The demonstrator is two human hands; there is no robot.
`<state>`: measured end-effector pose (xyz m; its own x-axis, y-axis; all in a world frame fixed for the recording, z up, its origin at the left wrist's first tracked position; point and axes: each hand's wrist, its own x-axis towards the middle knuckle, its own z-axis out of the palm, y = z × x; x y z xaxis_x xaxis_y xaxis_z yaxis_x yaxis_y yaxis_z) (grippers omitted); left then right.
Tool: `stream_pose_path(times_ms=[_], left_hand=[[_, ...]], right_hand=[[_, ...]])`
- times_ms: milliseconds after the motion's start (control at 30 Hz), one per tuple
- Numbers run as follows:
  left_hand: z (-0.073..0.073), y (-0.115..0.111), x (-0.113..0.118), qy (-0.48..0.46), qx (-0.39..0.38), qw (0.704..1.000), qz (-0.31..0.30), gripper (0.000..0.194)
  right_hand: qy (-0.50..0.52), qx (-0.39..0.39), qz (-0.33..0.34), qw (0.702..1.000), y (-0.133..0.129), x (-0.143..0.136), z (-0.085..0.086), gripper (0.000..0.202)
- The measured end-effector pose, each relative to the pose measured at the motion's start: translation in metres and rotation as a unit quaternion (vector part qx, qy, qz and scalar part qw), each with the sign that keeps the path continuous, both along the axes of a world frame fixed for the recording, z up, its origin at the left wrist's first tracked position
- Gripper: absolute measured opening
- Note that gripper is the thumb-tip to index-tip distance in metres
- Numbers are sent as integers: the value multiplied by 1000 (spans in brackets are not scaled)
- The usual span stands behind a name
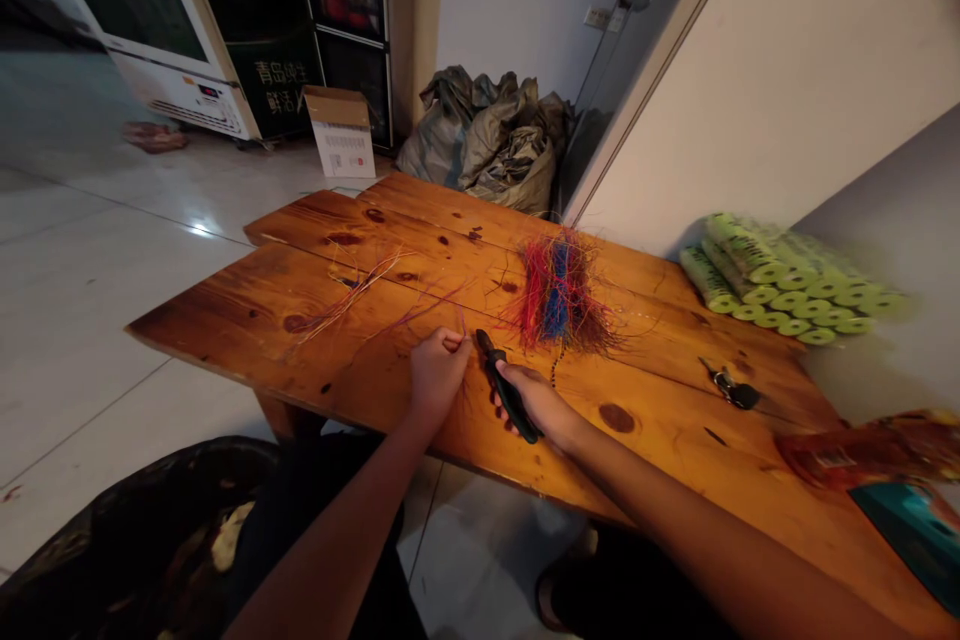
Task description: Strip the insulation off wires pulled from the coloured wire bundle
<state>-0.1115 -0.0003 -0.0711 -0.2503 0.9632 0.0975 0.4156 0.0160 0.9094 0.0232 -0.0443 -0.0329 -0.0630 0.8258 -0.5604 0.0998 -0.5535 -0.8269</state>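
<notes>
My left hand is closed in a pinch on a thin wire, whose strands show above and below the fingers. Black-handled pliers are gripped in my right hand, their dark tip pointing away from me just right of my left fingers. Loose purplish wires lie beyond my left hand. Farther left rests a sparse bunch of orange and pale wires. Behind the pliers sits a thick pile of red, blue and brown wires, sorted roughly by colour.
The wooden table also carries keys, stacked green rolls and a reddish plastic package. A black-lined bin stands lower left. Crumpled sacks and a carton are beyond the table.
</notes>
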Motion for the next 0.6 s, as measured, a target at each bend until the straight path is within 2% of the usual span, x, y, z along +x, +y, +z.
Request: stream_pose_path(times_ms=[133,333,433,600], left_hand=[[-2,3,-5,-34,-5,999,30,13],[-1,5,-6,-24,-7,999,19,14],[-1,6,-6,-48,6,999,10,14],[-5,10,-6,-162,-19,986,-24,12]], right_hand=[[12,-9,-20,1000,2,9,3,35],[42,-32,-5,999,2,14,10,38],[108,-43,4,993,1,20,17,41],[258,-42,8,965,-12,46,30,44]])
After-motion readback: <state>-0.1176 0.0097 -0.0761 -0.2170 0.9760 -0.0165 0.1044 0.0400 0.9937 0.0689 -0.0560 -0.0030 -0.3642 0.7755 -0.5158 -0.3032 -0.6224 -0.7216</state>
